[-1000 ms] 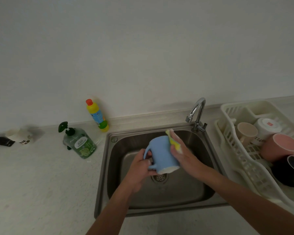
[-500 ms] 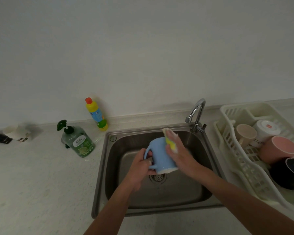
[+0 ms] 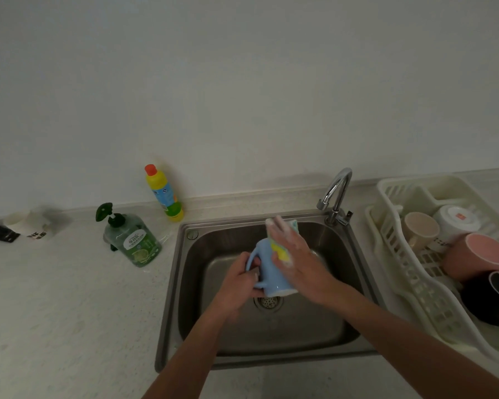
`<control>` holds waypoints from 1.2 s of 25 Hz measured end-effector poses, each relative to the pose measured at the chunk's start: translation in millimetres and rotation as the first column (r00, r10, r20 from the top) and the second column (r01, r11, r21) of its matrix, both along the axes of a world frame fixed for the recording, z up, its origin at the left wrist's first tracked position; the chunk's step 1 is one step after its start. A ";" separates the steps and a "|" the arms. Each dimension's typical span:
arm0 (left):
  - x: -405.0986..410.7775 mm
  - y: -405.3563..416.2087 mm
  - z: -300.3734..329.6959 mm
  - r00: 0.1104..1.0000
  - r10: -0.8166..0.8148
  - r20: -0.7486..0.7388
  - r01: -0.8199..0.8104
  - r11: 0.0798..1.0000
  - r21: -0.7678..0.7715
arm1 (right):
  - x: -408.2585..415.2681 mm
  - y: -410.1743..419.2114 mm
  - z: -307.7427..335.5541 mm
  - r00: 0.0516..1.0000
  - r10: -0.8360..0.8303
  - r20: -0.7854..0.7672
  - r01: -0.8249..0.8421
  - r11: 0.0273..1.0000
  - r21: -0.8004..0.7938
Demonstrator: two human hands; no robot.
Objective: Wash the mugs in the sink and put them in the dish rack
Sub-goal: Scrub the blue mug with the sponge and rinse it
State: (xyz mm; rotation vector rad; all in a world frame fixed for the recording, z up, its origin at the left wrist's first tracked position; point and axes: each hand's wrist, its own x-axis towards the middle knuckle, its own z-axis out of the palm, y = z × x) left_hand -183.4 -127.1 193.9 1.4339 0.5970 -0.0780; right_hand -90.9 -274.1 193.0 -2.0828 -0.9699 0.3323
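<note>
A light blue mug (image 3: pixel 270 269) hangs over the steel sink (image 3: pixel 213 254), bottom up and tilted, its rim toward me. My left hand (image 3: pixel 239 286) grips it at the handle side. My right hand (image 3: pixel 296 260) presses a yellow sponge (image 3: pixel 281 249) against the mug's right side, fingers laid over the sponge. The white dish rack (image 3: pixel 401 272) at the right holds a beige mug (image 3: pixel 421 228), a white mug (image 3: pixel 455 221), a pink mug (image 3: pixel 483 254) and a dark mug (image 3: pixel 493 298).
The tap (image 3: pixel 336 194) stands at the sink's back right corner. A green soap pump bottle (image 3: pixel 130 237) and a yellow cleaner bottle (image 3: pixel 164 194) stand left of the sink. A white cup (image 3: pixel 31 226) and a small black thing (image 3: pixel 0 233) sit at the far left.
My right hand has slid the sponge along the mug's side, up toward its base and back. The left hand keeps its grip on the mug.
</note>
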 end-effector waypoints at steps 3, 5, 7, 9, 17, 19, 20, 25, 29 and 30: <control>3.4 4.7 1.0 0.989 0.149 -0.001 -0.148 0.984 -0.100 | -0.4 -7.4 -1.7 0.926 -0.048 -0.374 0.109 0.983 0.145; 8.8 6.8 3.4 0.983 0.181 -0.011 -0.181 0.983 -0.037 | -9.4 -6.9 -11.4 0.992 -0.017 -0.124 0.023 0.999 0.048; 12.4 5.1 2.8 0.988 0.154 0.002 -0.154 0.988 0.026 | -16.0 2.3 -24.4 0.975 0.042 0.218 -0.020 0.995 -0.100; 13.1 2.1 0.9 0.995 0.097 0.019 -0.098 0.995 0.021 | -12.7 12.3 -22.0 0.934 0.071 0.350 -0.009 0.984 -0.176; 9.1 4.3 -11.1 0.996 0.088 -0.033 -0.092 0.988 -0.122 | 12.0 -8.5 -13.3 0.867 -0.068 -0.494 0.153 0.979 0.132; 17.7 11.2 -11.5 0.984 0.163 -0.069 -0.168 0.983 -0.069 | 0.6 -10.8 -25.3 0.905 -0.080 -0.417 0.124 0.989 0.081; 21.8 13.6 -12.9 0.982 0.169 -0.089 -0.168 0.986 0.016 | -5.7 -8.7 -31.1 0.964 -0.067 -0.257 0.083 0.995 0.050; 19.5 3.6 -15.6 0.997 0.026 -0.068 -0.026 1.000 0.012 | -4.3 15.1 -38.2 0.954 0.014 0.298 0.016 0.995 -0.096; 13.8 3.1 -17.4 0.995 0.069 -0.067 -0.073 0.995 -0.065 | 3.1 9.2 -20.3 0.987 -0.082 -0.141 0.080 0.997 -0.021; 12.5 5.7 -17.5 0.994 0.091 -0.062 -0.096 0.992 -0.082 | 2.3 6.0 -15.3 0.927 -0.113 -0.358 0.132 0.991 0.029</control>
